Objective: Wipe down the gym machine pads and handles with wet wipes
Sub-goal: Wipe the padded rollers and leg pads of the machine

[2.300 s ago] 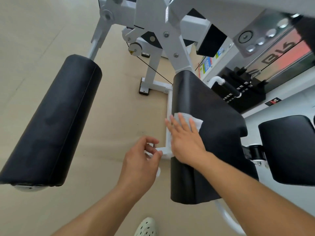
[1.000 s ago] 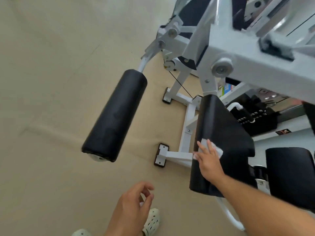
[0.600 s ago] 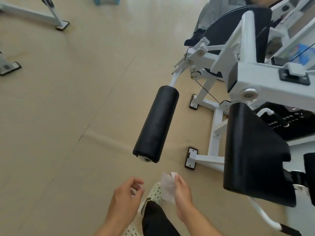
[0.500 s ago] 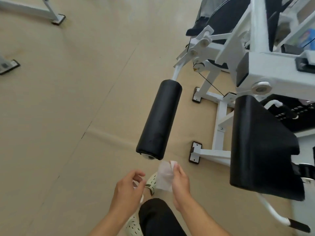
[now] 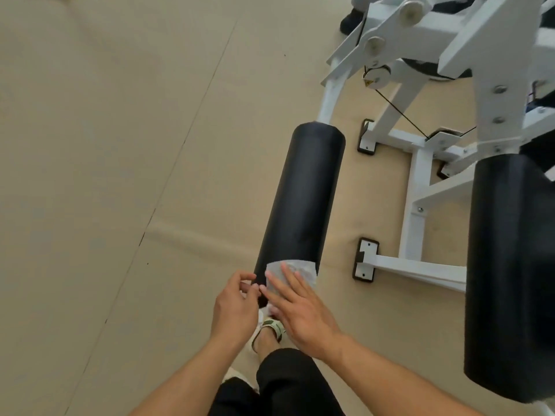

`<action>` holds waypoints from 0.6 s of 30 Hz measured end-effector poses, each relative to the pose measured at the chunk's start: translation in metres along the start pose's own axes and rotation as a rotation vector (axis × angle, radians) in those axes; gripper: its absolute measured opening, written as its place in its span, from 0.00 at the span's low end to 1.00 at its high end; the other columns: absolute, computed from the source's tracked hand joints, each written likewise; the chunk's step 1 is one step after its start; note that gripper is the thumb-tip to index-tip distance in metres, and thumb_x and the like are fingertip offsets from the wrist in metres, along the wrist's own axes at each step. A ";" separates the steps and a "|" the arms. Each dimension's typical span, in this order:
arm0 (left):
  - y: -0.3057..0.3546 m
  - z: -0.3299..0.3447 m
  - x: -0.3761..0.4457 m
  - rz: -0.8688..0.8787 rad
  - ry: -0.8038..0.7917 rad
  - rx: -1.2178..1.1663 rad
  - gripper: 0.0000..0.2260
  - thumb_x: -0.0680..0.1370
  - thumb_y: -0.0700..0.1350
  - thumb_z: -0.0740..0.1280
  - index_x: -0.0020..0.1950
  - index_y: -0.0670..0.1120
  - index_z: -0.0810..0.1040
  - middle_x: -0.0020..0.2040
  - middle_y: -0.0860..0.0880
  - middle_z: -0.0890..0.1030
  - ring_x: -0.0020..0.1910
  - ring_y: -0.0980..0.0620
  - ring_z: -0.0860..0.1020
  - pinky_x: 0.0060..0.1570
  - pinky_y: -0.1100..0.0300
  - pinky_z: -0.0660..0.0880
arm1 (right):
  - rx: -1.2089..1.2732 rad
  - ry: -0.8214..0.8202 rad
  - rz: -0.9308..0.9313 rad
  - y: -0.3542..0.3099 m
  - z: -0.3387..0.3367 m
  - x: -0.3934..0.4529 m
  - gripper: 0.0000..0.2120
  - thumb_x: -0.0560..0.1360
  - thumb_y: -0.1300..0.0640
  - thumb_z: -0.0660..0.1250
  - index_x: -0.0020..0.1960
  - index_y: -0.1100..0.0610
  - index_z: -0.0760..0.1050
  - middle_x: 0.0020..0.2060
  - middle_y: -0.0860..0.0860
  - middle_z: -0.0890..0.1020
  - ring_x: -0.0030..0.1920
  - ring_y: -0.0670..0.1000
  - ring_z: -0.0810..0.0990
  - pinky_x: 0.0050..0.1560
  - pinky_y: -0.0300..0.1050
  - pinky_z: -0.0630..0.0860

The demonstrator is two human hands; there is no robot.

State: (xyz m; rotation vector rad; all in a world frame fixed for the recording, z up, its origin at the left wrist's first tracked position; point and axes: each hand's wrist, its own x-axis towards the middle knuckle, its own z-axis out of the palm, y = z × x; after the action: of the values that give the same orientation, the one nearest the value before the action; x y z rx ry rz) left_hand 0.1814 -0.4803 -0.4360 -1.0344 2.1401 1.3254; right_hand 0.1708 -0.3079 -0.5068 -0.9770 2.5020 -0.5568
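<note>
From the head view, my right hand (image 5: 300,313) presses the wipe (image 5: 295,273) flat-fingered onto the near end of the roller (image 5: 303,199) at centre; my left hand (image 5: 235,307), loosely curled, grasps nothing (just beside it, at 9 o'clock). A second pad (image 5: 510,265) hangs at 3 o'clock.

Tan floor (image 5: 120,145); pale sandal (image 5: 271,328), perhaps green-trimmed, below black trousers (image 5: 288,382).

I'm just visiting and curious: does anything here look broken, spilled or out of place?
Nothing stands out. The right hand presses a wet wipe flat on the near end of the black roller pad; the pad's cover looks intact and the floor dry.
</note>
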 end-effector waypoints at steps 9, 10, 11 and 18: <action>-0.016 0.047 0.021 -0.100 0.037 -0.125 0.08 0.81 0.58 0.61 0.54 0.56 0.69 0.43 0.51 0.76 0.42 0.56 0.77 0.42 0.57 0.76 | -0.211 -0.049 0.190 0.112 -0.100 0.143 0.26 0.87 0.44 0.44 0.83 0.47 0.48 0.83 0.44 0.46 0.80 0.45 0.32 0.81 0.52 0.34; -0.018 0.050 0.022 -0.094 0.051 -0.130 0.10 0.79 0.61 0.63 0.54 0.57 0.68 0.41 0.50 0.76 0.41 0.55 0.77 0.42 0.56 0.77 | -0.183 -0.028 0.248 0.119 -0.110 0.156 0.26 0.87 0.44 0.45 0.83 0.47 0.49 0.83 0.44 0.46 0.80 0.45 0.32 0.81 0.52 0.35; -0.022 0.051 0.023 -0.089 0.044 -0.144 0.15 0.75 0.64 0.65 0.53 0.58 0.67 0.41 0.50 0.75 0.41 0.55 0.77 0.42 0.56 0.78 | -0.160 -0.018 0.276 0.121 -0.113 0.163 0.25 0.88 0.45 0.45 0.83 0.48 0.50 0.83 0.44 0.46 0.81 0.46 0.32 0.81 0.53 0.36; -0.049 0.044 0.019 0.036 -0.200 -0.043 0.61 0.61 0.59 0.83 0.78 0.67 0.39 0.58 0.58 0.72 0.53 0.61 0.74 0.52 0.66 0.72 | -0.271 -0.303 -0.324 0.038 -0.040 0.044 0.23 0.87 0.48 0.50 0.80 0.50 0.63 0.80 0.46 0.62 0.83 0.50 0.46 0.81 0.57 0.50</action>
State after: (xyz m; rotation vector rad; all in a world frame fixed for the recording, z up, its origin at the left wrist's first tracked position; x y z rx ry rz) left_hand 0.2056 -0.4609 -0.4972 -0.8442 1.9982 1.4333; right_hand 0.1002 -0.3043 -0.5013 -1.4648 2.1957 -0.1410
